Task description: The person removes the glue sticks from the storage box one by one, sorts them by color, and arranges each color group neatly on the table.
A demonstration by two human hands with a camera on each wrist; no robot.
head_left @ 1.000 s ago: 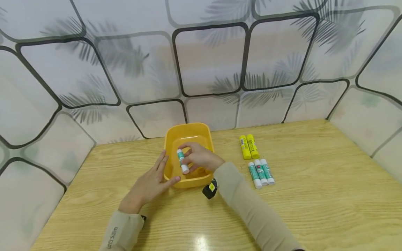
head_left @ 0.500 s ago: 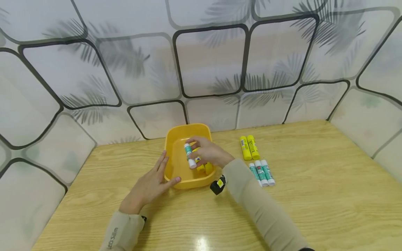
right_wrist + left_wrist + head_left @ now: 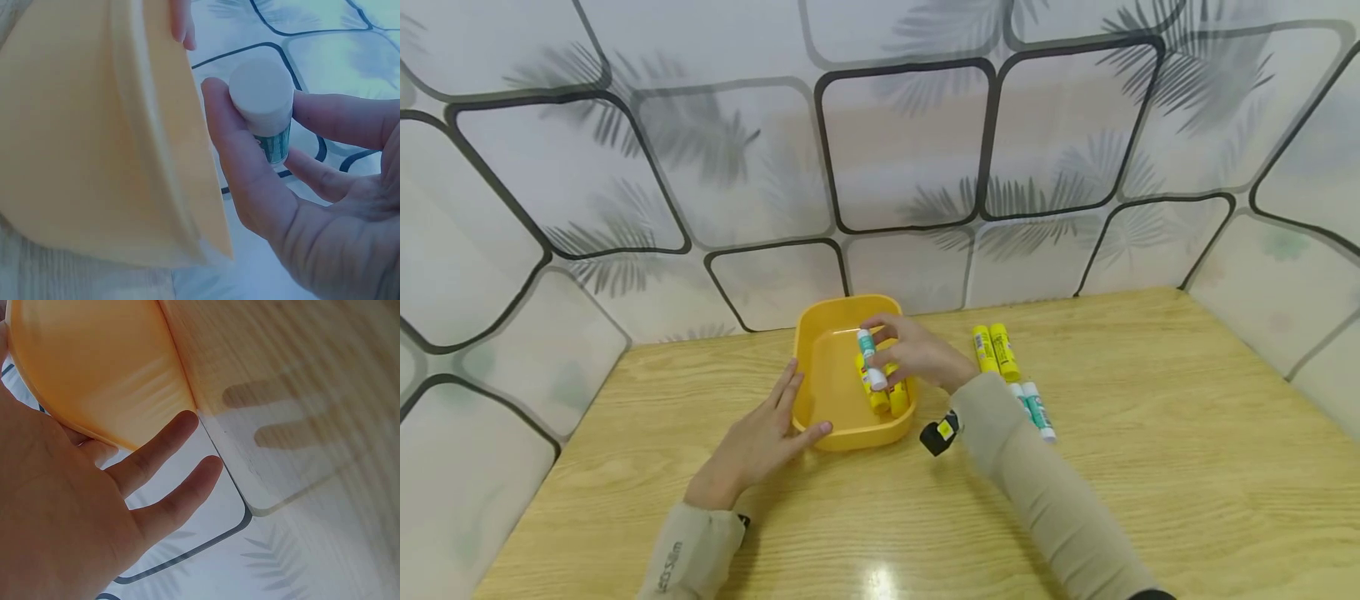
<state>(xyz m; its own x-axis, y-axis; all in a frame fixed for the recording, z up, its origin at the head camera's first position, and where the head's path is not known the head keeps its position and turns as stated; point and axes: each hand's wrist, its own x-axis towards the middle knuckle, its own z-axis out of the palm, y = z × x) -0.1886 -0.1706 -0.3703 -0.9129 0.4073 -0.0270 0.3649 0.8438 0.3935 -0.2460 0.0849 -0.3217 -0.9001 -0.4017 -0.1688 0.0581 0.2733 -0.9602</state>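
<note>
My right hand (image 3: 917, 354) pinches a white-and-green glue stick (image 3: 871, 358) between thumb and fingers, over the right side of a yellow-orange plastic basin (image 3: 820, 437). Its white cap (image 3: 261, 87) faces the camera in the right wrist view. Below it inside the basin lie yellow glue sticks (image 3: 898, 398), partly covered by the hand. At the basin's left front corner rests my left hand (image 3: 760, 446), fingers along the left side and thumb over the front rim. In the left wrist view, two extended fingers of the left hand (image 3: 69, 494) show beside the basin wall.
Right of the basin, two yellow glue sticks (image 3: 1004, 352) lie side by side on the wooden table (image 3: 1150, 450). White-and-green glue sticks (image 3: 1039, 411) lie in front of them, partly hidden by the right sleeve. A patterned curtain (image 3: 902, 150) hangs close behind the basin.
My right hand has shifted right and toward the back with the glue stick, from the basin's middle to above the yellow sticks, which now show more. The left hand stays put.
</note>
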